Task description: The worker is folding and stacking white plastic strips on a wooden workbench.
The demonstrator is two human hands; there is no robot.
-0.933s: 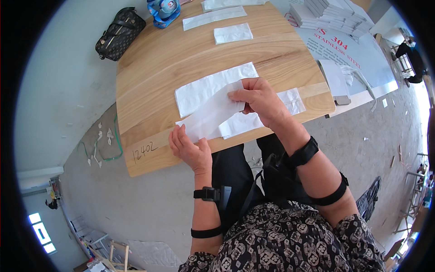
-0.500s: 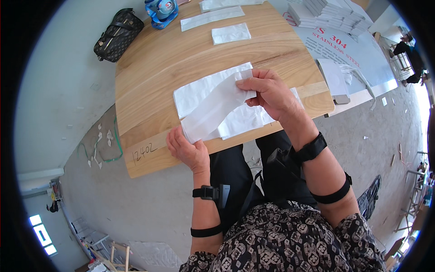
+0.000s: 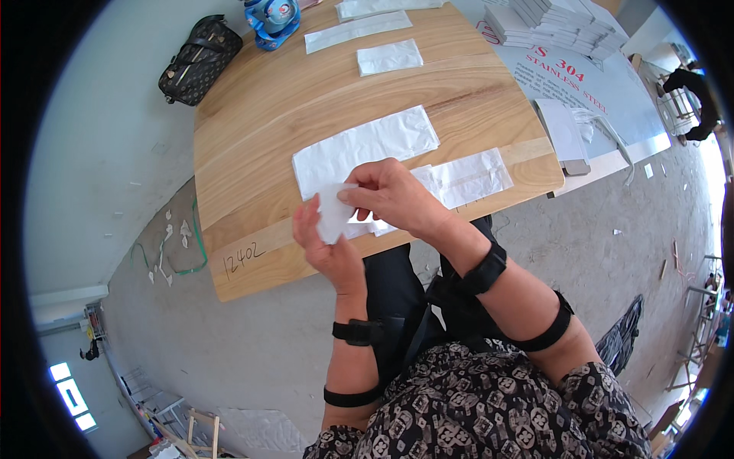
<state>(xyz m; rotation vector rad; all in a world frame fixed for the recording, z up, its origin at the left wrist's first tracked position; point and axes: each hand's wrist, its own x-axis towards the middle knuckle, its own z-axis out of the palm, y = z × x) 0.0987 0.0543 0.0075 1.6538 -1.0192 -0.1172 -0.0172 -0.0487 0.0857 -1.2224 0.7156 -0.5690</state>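
Observation:
A thin, see-through white sheet (image 3: 333, 214), folded over on itself, is held between my two hands above the table's near edge. My right hand (image 3: 401, 200) is closed, its thumb and fingers pinching the sheet's upper right side. On the other side, my left hand (image 3: 330, 249) has the sheet between its thumb and fingers, which are slightly smeared by motion. Behind them a neat pile of flat white sheets (image 3: 371, 145) lies on the wooden table (image 3: 283, 107). Another flat white piece with a seam (image 3: 470, 180) lies under and right of my right hand, partly hidden.
A smaller folded white piece (image 3: 390, 57) and long white strips (image 3: 358, 32) lie farther back. A dark patterned bag (image 3: 200, 60) and a blue item (image 3: 273, 23) are at the far left. Stacked white boxes (image 3: 562, 27) stand at the far right. A person (image 3: 692, 99) is in the right background.
My right hand has moved down and left toward my left hand, doubling over the sheet that was stretched between them. The pile and seamed piece are more exposed.

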